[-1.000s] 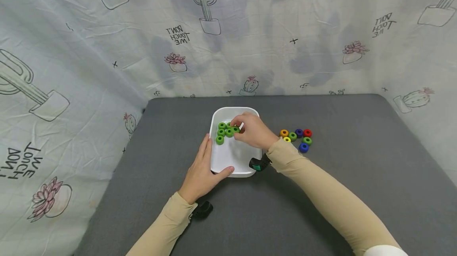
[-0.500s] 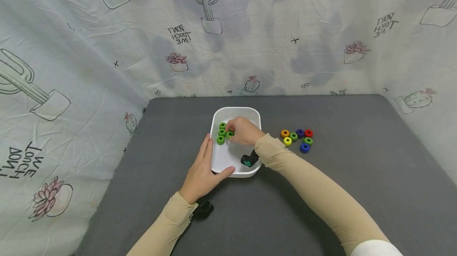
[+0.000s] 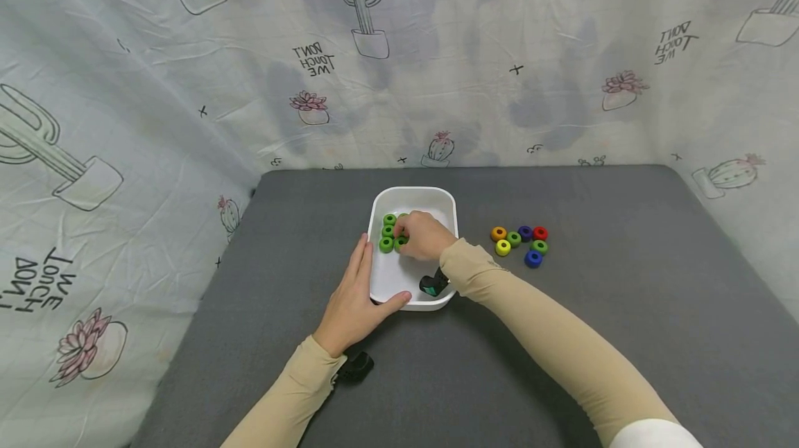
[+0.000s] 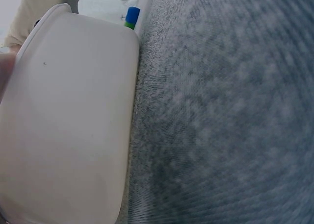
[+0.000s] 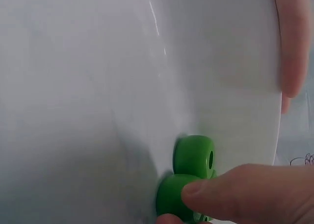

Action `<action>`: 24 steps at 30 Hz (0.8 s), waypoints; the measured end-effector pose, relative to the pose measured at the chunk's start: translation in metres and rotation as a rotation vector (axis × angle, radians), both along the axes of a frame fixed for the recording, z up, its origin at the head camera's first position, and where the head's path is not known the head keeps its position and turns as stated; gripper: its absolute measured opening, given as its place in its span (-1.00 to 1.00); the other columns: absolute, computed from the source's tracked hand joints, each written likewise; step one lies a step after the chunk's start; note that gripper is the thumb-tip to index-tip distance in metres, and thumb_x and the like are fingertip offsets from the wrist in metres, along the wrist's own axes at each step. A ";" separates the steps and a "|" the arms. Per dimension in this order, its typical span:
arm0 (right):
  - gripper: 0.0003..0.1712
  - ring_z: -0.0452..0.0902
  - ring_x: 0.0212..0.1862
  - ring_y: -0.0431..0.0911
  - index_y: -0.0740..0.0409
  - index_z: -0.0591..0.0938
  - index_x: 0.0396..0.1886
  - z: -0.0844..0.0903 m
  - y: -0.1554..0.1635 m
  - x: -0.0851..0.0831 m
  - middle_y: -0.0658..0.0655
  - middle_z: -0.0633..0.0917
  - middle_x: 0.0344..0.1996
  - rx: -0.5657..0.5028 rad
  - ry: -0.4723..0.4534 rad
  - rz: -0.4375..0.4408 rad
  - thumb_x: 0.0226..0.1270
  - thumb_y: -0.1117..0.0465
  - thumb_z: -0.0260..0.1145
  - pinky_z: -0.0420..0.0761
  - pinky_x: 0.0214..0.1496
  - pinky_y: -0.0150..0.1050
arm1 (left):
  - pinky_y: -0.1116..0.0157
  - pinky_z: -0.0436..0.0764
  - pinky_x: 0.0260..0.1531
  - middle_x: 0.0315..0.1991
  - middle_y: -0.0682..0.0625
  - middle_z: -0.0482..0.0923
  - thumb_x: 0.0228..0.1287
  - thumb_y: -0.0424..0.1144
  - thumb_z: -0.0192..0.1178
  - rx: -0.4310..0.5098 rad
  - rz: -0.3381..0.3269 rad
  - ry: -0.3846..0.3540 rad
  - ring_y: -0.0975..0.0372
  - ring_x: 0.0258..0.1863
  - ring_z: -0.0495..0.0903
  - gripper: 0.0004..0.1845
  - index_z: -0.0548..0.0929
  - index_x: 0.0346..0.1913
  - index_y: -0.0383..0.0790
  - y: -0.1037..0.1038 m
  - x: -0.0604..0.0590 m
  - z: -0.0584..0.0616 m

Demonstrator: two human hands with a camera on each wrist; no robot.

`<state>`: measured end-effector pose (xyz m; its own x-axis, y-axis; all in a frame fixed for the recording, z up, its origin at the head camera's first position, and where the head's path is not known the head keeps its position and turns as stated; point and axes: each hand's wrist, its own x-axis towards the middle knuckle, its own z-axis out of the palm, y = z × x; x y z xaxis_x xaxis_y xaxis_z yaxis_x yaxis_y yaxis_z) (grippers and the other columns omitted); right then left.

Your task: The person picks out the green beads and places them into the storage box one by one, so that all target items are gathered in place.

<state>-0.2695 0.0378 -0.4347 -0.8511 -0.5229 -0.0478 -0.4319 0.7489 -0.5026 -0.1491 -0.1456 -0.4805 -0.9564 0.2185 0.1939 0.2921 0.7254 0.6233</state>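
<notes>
A white tray (image 3: pixel 412 281) lies on the grey table with several green beads (image 3: pixel 386 245) grouped toward its left side. My left hand (image 3: pixel 352 309) rests on the tray, its straight fingers along the left wall and its thumb at the near rim. Inside the tray, my right hand (image 3: pixel 427 236) pinches a green bead (image 5: pixel 171 197) between thumb and fingertip. Another green bead (image 5: pixel 194 155) sits right beside that one in the right wrist view. The right hand hides part of the bead group. In the left wrist view the tray's outer wall (image 4: pixel 73 111) fills the left side.
To the tray's right lies a loose cluster: an orange bead (image 3: pixel 498 234), a yellow bead (image 3: pixel 503 248), a red bead (image 3: pixel 539 234), blue beads (image 3: pixel 533 259) and green beads (image 3: pixel 539 247). A cactus-print curtain (image 3: pixel 474 101) hangs behind the grey table (image 3: pixel 624 281).
My right hand has moved a little left and nearer, carrying a green bead to the near end of the group. The left hand and tray stay in place.
</notes>
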 end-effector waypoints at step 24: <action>-0.70 0.66 -0.10 0.00 0.22 0.76 0.01 0.016 0.014 0.013 0.21 0.74 -0.10 -0.120 0.017 -0.004 0.28 0.32 0.45 0.64 0.03 -0.08 | -0.18 0.40 0.38 0.73 0.06 -0.29 0.24 0.41 0.31 -0.007 0.004 -0.002 0.03 0.66 0.06 0.26 -0.09 0.70 -0.25 0.001 0.000 0.002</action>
